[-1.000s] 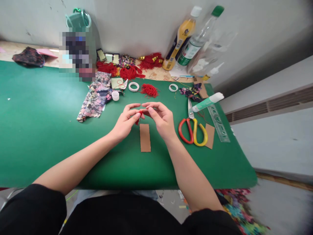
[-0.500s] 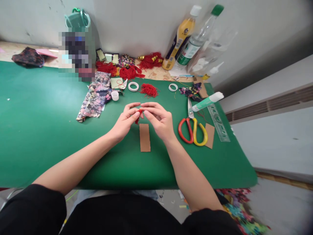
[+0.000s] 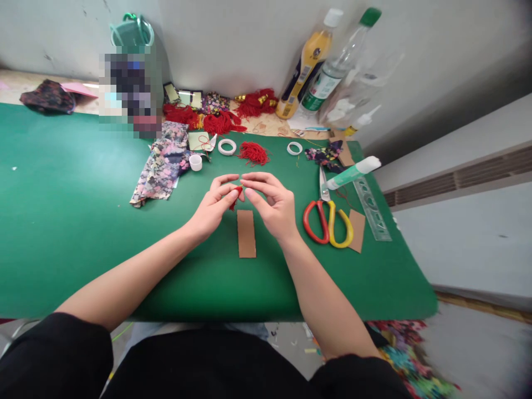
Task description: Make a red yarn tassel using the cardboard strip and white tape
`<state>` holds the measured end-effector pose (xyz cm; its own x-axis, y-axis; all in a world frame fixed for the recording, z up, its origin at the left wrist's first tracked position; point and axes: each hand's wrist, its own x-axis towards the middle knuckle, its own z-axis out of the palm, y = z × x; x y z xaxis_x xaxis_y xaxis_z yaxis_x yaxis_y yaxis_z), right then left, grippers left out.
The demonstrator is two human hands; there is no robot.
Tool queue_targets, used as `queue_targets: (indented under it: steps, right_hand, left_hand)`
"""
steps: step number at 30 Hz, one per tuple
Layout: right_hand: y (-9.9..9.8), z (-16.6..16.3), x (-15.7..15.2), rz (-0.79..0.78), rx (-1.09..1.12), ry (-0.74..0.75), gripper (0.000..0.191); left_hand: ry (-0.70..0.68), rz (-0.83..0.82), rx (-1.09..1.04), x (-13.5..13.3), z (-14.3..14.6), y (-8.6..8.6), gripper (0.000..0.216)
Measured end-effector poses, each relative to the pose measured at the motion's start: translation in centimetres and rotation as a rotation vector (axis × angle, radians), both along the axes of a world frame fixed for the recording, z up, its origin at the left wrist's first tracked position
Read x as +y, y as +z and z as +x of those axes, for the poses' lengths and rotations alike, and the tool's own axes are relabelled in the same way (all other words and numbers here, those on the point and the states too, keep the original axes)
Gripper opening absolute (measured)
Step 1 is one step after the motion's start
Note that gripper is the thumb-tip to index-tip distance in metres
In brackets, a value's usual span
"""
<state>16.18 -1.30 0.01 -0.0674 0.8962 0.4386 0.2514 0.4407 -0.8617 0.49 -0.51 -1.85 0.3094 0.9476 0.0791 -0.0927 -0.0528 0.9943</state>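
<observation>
A small red tassel (image 3: 233, 204) hangs from my left hand (image 3: 211, 213), whose thumb and fingers pinch it near its top. At its upper end shows a thin gold-coloured thread (image 3: 241, 185). The fingertips of my right hand (image 3: 275, 209) are closed at this thread, close against the left fingertips. Below the hands a brown cardboard strip (image 3: 246, 235) lies flat on the green table mat (image 3: 187, 288). Beyond them is a loose bundle of red threads (image 3: 253, 153).
Scissors (image 3: 326, 221) with red and yellow handles lie at the right, beside a glue stick (image 3: 353, 173), a clear ruler (image 3: 374, 213) and another cardboard piece (image 3: 358, 230). Floral fabric (image 3: 160, 166), a white tape roll (image 3: 226, 147) and bottles (image 3: 305, 66) are farther back.
The right fingertips have shifted slightly up from the tassel's top, and the gold-coloured thread shows more plainly. My left hand has stayed nearly still.
</observation>
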Motion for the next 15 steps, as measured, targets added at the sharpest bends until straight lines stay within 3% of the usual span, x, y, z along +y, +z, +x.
queue_targets:
  steps: [15]
  right_hand:
    - [-0.52,-0.59,-0.17,-0.065,0.096,-0.011,0.012]
  left_hand:
    - [0.021,0.070,0.087,-0.04,-0.02,0.42,0.039]
